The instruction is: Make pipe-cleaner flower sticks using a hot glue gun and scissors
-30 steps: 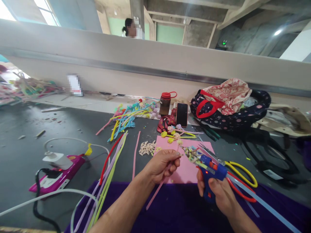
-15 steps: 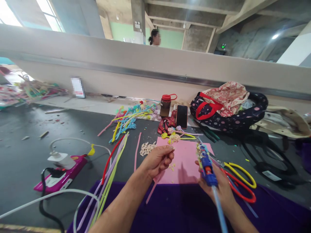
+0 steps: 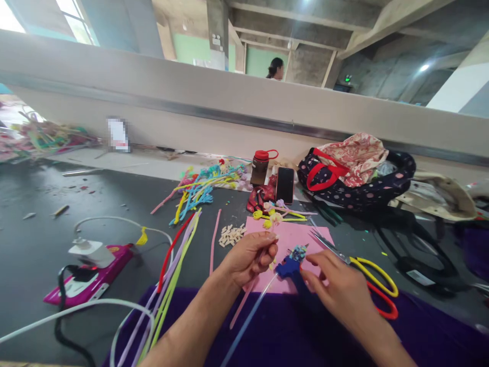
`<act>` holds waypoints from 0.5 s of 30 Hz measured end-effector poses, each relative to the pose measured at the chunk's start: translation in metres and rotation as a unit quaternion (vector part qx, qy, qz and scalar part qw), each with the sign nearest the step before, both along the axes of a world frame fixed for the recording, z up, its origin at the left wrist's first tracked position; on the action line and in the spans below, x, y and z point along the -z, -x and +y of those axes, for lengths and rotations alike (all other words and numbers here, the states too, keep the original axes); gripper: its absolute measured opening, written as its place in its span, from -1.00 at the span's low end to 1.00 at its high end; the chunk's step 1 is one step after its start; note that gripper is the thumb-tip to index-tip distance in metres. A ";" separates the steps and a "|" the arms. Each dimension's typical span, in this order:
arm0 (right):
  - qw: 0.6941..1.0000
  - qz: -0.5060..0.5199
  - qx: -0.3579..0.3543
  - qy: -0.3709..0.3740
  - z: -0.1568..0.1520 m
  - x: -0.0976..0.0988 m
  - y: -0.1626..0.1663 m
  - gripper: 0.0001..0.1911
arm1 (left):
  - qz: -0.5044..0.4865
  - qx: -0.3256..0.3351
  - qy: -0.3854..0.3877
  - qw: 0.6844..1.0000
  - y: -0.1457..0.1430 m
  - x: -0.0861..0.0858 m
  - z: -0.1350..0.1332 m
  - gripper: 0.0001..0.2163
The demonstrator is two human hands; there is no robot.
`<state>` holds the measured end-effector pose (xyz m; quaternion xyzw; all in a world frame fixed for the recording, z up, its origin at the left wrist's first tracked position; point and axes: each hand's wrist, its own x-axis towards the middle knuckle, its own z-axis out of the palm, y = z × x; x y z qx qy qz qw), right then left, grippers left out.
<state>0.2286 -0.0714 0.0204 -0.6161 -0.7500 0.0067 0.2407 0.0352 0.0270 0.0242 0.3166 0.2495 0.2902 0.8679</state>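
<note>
My left hand [image 3: 252, 257] is closed in a pinch over the pink mat [image 3: 319, 234]. A tiny pale piece shows at its fingertips, and a pink pipe cleaner [image 3: 240, 312] runs out below the palm. To its right, a blue hot glue gun [image 3: 289, 267] with a crusted nozzle lies tilted over the mat, a long clear glue stick [image 3: 248, 318] trailing from its back. My right hand [image 3: 338, 285] is beside the gun's handle, fingers apart and curved; whether a fingertip touches it I cannot tell. Scissors [image 3: 376, 278] with yellow and red handles lie partly behind this hand.
Small pale pieces [image 3: 231, 235] are heaped left of the mat. Loose pipe cleaners [image 3: 179, 255] and a magenta power strip [image 3: 110, 270] with cables lie left. Behind stand a red-capped bottle [image 3: 260, 168], a phone [image 3: 284, 184] and a dotted bag [image 3: 344, 196]. Finished-looking yellow flowers [image 3: 267, 223] lie beyond the mat.
The glue gun has swung from upright in my right hand to lying leftward over the mat, and the right fingers have opened away from it. My left hand has barely moved.
</note>
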 end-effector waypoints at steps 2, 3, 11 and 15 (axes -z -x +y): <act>0.991 0.116 -0.067 -0.005 0.009 -0.020 0.001 -0.87 | 0.022 0.011 -0.009 1.000 -0.003 0.000 -0.003 -0.80; 0.984 0.153 -0.086 -0.006 0.015 -0.028 0.003 -0.89 | 0.031 0.012 -0.014 0.999 -0.004 0.000 -0.005 -0.78; 0.960 0.179 -0.204 -0.074 0.051 -0.029 0.020 -0.87 | 0.028 0.017 -0.019 0.999 -0.006 0.000 -0.007 -0.81; 0.959 0.187 -0.202 -0.065 0.046 -0.025 0.018 -0.91 | 0.033 0.021 -0.018 0.999 -0.008 0.001 -0.008 -0.79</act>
